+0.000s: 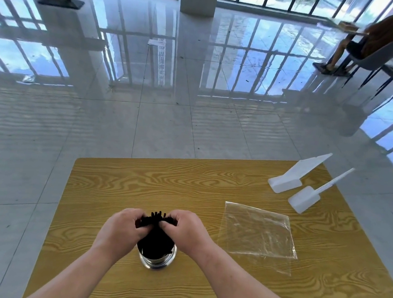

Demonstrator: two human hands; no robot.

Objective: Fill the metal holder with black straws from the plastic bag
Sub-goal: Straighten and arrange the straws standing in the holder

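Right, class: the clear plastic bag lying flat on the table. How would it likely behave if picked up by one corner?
The plastic bag looks thin, creased and see-through, so it would probably flop rather than hold shape. It appears empty and flat on the table, so it is likely very light; a push might slide or crumple it.

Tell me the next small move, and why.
Probably let go and let the straws fan out: both the left hand and right hand pinch their tops, their lower ends already sit in the holder, and the bag lies flat, seemingly empty.
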